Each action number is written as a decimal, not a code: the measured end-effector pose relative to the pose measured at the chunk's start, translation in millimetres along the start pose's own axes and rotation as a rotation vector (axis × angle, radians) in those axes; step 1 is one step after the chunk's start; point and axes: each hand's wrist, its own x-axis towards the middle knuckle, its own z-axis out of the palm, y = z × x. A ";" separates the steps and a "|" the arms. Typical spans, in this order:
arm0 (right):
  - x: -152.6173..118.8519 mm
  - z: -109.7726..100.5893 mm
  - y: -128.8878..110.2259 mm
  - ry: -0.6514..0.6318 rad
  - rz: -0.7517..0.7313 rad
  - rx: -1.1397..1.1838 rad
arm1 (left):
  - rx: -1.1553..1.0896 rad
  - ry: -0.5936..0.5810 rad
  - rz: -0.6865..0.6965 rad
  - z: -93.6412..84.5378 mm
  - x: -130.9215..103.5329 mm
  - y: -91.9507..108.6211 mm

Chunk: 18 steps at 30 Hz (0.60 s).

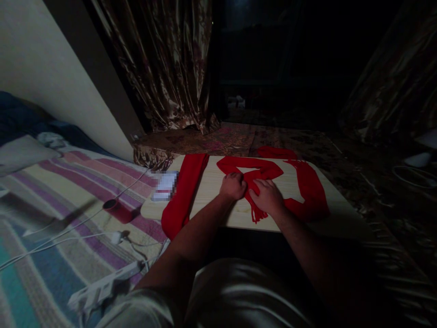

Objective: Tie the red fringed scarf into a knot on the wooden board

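A red scarf (pixel 252 183) with a fringed end lies bent on a light wooden tabletop (pixel 210 200). My left hand (pixel 234 186) is closed on its left edge, the fingers curled in. On the scarf's right side rests my right hand (pixel 268 193), its fingers stretched over the cloth and the thumb apart. The fringe hangs toward me below both hands. More red cloth (pixel 311 193) curves along the right of the tabletop, with a fringe at its far end. A wide red strip (pixel 187 191) crosses the left side. Whether these are all one piece, I cannot tell.
A blurred-out white object (pixel 165 186) lies at the tabletop's left edge. On the striped bed (pixel 85 182) are a red cup (pixel 118 211) on its side, cables and a white power strip (pixel 105 284). Patterned curtains (pixel 170 68) hang behind; the right side is dark.
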 end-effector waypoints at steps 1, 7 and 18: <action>0.0 0.1 0.3 0.001 -0.002 0.000 | -0.004 0.000 -0.001 0.0 0.0 0.0; 0.2 0.7 1.8 0.006 -0.023 0.000 | -0.006 0.002 -0.013 1.4 -0.3 -0.1; 0.8 3.9 4.4 0.016 -0.037 -0.014 | -0.011 0.000 -0.015 0.0 -1.2 0.5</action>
